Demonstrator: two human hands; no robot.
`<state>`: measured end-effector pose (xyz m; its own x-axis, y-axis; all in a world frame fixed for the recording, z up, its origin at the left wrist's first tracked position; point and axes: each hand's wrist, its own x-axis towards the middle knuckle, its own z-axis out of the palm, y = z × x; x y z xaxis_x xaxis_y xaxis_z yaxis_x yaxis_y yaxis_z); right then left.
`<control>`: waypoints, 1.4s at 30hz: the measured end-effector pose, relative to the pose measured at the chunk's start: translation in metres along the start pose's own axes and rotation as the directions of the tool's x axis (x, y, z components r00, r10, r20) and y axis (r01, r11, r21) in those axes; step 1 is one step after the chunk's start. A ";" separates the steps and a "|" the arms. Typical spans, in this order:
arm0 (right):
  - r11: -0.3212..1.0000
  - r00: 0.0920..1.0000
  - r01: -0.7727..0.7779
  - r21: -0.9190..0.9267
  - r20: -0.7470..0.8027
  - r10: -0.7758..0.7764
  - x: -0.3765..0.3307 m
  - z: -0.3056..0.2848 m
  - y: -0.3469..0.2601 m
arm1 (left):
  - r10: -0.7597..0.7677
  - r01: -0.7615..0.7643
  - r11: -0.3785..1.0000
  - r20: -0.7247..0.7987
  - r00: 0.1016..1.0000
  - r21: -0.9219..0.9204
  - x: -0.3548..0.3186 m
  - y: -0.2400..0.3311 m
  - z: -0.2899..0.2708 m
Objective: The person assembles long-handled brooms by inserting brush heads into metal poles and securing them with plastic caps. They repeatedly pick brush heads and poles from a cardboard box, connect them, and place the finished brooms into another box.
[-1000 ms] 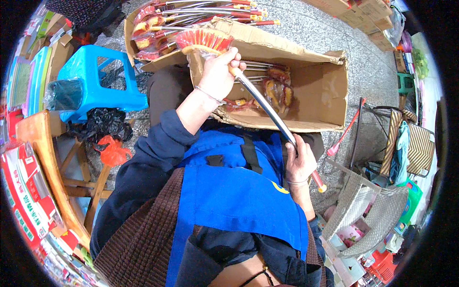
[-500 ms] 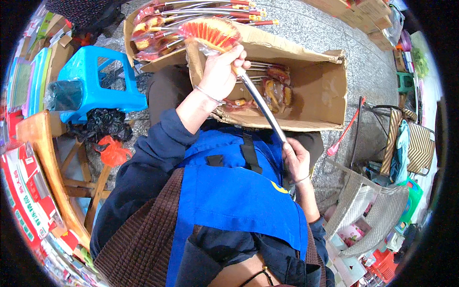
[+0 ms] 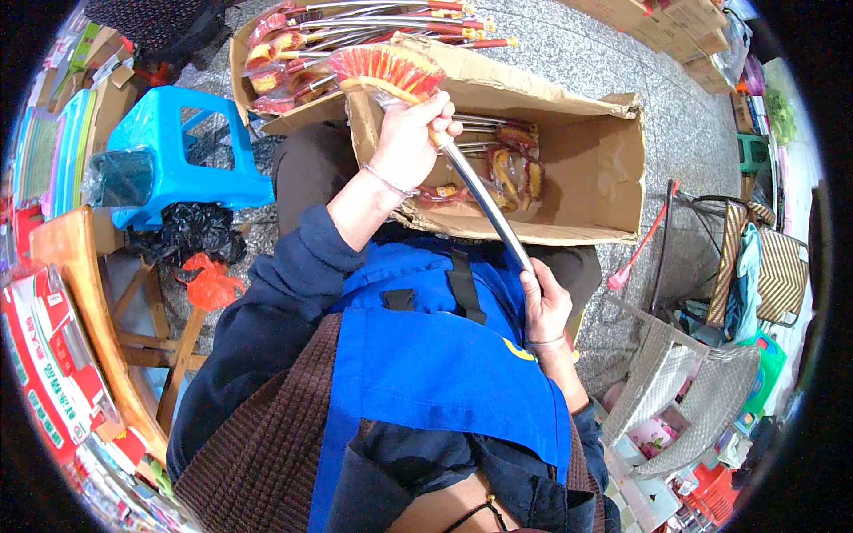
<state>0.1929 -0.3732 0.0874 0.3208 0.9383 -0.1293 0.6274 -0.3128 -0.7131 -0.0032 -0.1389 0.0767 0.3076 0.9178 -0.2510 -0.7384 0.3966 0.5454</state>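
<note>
A long-handled toilet brush (image 3: 486,197) slants across in front of me, with a fan of red and yellow bristles in clear plastic and a shiny metal handle. My left hand (image 3: 409,133) is wrapped round its neck, just below the bristles. Lower down, my right hand (image 3: 546,302) is closed on the handle near its end, thumb lying along it. Beneath the brush stands an open cardboard box (image 3: 604,164), where several bagged brushes (image 3: 511,173) lie at the left side. More wrapped brushes (image 3: 382,25) are heaped in another carton beyond.
On the left are a blue plastic stool (image 3: 151,147), a black plastic bag (image 3: 191,233), a red bag (image 3: 211,280) and a wooden frame (image 3: 84,293). To the right stand a striped bag (image 3: 773,275) and a pink-headed brush (image 3: 622,277). Cartons (image 3: 666,27) line the far right.
My right hand has moved slightly down, its thumb now lying along the handle. The brush head has shifted and turned a little in my left hand.
</note>
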 end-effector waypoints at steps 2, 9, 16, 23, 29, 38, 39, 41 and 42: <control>0.990 0.990 -0.103 0.097 0.103 0.093 0.000 0.000 0.006 | -0.011 0.011 1.000 0.012 1.000 -0.009 -0.001 0.002 0.000; 0.764 0.884 -0.386 0.517 0.442 0.148 0.002 -0.003 0.011 | -0.029 0.029 1.000 0.059 0.998 0.000 -0.002 0.004 0.003; 0.595 0.745 -0.616 0.516 0.626 0.229 0.001 -0.002 0.004 | -0.030 0.025 0.997 0.072 0.997 0.068 -0.001 0.003 -0.001; 0.723 0.879 -0.470 0.507 0.349 0.326 0.020 -0.007 0.008 | -0.264 0.139 0.913 0.296 0.918 0.384 0.004 -0.029 -0.010; 0.902 0.972 -0.214 0.374 -0.013 0.236 0.085 -0.057 -0.011 | -0.408 -0.430 0.301 0.523 0.749 0.851 0.035 -0.059 -0.008; 0.907 0.977 0.206 -0.367 0.031 -0.209 0.249 -0.031 -0.106 | -0.491 -0.662 -0.077 0.550 0.676 0.745 0.056 -0.073 -0.044; 0.895 0.971 0.239 -0.376 0.076 -0.227 0.268 -0.014 -0.117 | -0.476 -0.679 -0.025 0.589 0.653 0.733 0.056 -0.071 -0.046; 0.868 0.968 0.249 -0.430 0.150 -0.203 0.302 0.026 -0.140 | -0.531 -0.647 0.017 0.555 0.640 0.762 0.058 -0.063 -0.046; 0.848 0.971 0.229 -0.478 0.178 -0.161 0.318 0.048 -0.152 | -0.557 -0.637 -0.027 0.518 0.649 0.771 0.061 -0.057 -0.046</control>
<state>0.1660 -0.0199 0.1214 0.0838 0.9875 -0.1337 0.9446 -0.1214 -0.3050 0.0301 -0.1063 -0.0071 0.9217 0.3842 -0.0530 0.2862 -0.5816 0.7615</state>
